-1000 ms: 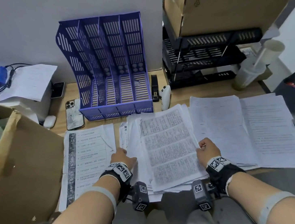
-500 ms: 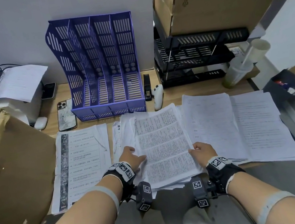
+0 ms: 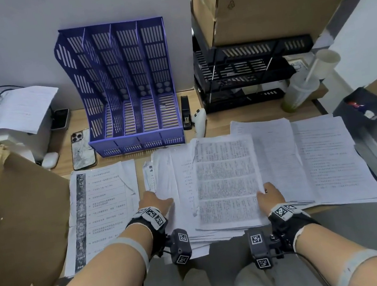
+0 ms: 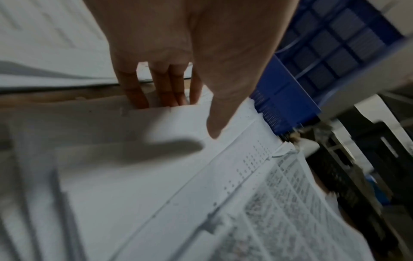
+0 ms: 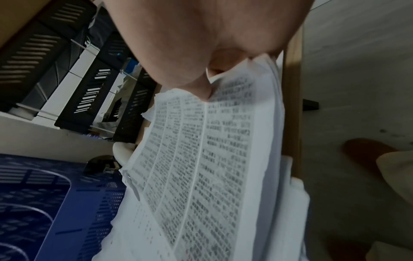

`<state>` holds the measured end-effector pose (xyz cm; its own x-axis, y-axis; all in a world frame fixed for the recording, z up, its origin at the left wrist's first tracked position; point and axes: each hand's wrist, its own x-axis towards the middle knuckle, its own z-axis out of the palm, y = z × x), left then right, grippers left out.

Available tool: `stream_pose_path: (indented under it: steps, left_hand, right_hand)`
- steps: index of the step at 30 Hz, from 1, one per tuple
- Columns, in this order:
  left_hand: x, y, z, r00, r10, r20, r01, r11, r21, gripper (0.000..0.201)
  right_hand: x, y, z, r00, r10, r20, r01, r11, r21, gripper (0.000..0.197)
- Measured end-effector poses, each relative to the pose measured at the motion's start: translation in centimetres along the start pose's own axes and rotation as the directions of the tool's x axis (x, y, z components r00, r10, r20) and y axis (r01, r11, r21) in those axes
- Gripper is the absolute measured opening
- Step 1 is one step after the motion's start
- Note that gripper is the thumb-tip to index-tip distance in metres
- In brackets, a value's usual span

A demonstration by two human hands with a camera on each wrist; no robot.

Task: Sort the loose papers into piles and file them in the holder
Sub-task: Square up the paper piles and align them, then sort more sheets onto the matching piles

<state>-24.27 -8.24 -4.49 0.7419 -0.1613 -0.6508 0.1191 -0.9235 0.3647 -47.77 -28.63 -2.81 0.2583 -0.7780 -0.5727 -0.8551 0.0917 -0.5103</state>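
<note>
the middle pile of papers (image 3: 215, 187) lies at the front edge of the desk (image 3: 239, 115), just before the blue holder (image 3: 126, 83), whose slots look empty. the right hand (image 3: 269, 196) pinches the printed top sheets at their right edge, thumb on top. the left hand (image 3: 153, 202) has its fingers (image 4: 134, 91) curled under the pile's left edge, thumb straight above. i judge the pile light but floppy and slippery; loose sheets may slide out, so hold both long edges and support it from below.
</note>
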Motion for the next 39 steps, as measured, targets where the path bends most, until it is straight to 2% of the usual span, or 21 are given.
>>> stream_pose_path:
  steps: [3, 6, 9, 12, 14, 16, 19, 23, 27, 29, 32, 35, 39]
  left_hand:
    - [0.1, -0.1, -0.1, 0.999, 0.030, 0.043, -0.029, 0.999, -0.036, 0.076]
    - [-0.6, 0.1, -0.3, 0.996, 0.086, 0.001, -0.086, 0.995, -0.053, 0.055]
    - [-1.4, 0.7, 0.1, 0.982, 0.189, 0.018, -0.184, 0.971, -0.150, 0.042]
    - [-2.2, 1.2, 0.8, 0.967, 0.254, 0.032, -0.240, 0.942, -0.233, 0.048]
    - [-2.7, 1.4, 1.0, 0.962, 0.271, 0.018, -0.256, 0.928, -0.271, 0.063]
    - [-3.2, 1.5, 1.2, 0.951, 0.302, 0.061, -0.274, 0.920, -0.281, 0.076]
    - [-3.9, 1.8, 1.3, 0.914, 0.357, 0.194, -0.306, 0.919, -0.248, 0.051]
    - [-4.3, 1.8, -0.1, 0.925, 0.332, 0.183, -0.272, 0.918, -0.287, 0.037]
    - [-4.2, 1.1, -2.7, 0.932, 0.324, 0.160, -0.248, 0.895, -0.370, 0.038]
    - [-4.3, 0.7, -4.1, 0.939, 0.320, 0.129, -0.242, 0.877, -0.414, 0.039]
    - [-4.2, -0.3, -5.9, 0.963, 0.265, 0.055, -0.208, 0.855, -0.475, 0.039]
    - [-3.9, -1.9, -7.8, 0.984, 0.174, -0.048, -0.177, 0.873, -0.454, 0.040]
    - [-3.8, -4.8, -10.6, 0.978, 0.037, -0.206, -0.125, 0.892, -0.435, 0.045]
  right_hand:
    - [-0.4, -0.5, 0.8, 0.997, -0.036, 0.068, 0.037, 0.999, -0.010, 0.022]
    - [-0.6, -1.1, 1.4, 0.992, -0.045, 0.115, 0.047, 0.999, -0.010, 0.020]
    - [-0.6, -1.3, 1.9, 0.988, -0.039, 0.150, 0.043, 0.999, -0.028, 0.031]
    - [-0.5, -1.3, 2.2, 0.985, -0.035, 0.172, 0.043, 0.998, -0.040, 0.032]
    - [-0.5, -1.2, 2.2, 0.983, -0.032, 0.180, 0.041, 0.998, -0.048, 0.029]
    - [-0.7, -1.3, 2.1, 0.982, -0.049, 0.181, 0.061, 0.996, -0.062, 0.024]
    - [-0.8, -1.5, 1.9, 0.978, -0.113, 0.177, 0.121, 0.992, -0.036, 0.021]
    - [-0.9, -2.0, 1.0, 0.976, -0.172, 0.137, 0.161, 0.983, 0.084, 0.029]
    - [-1.2, -3.6, -0.3, 0.949, -0.286, 0.135, 0.245, 0.935, 0.255, 0.023]
    - [-1.3, -4.6, -0.9, 0.944, -0.317, 0.091, 0.281, 0.917, 0.283, 0.022]
    - [-0.4, -5.2, -1.4, 0.950, -0.309, 0.037, 0.285, 0.912, 0.295, 0.024]
    - [0.9, -5.0, -1.4, 0.960, -0.281, 0.015, 0.265, 0.922, 0.281, 0.024]
    - [1.2, -4.9, -0.5, 0.966, -0.255, 0.037, 0.241, 0.945, 0.221, 0.026]
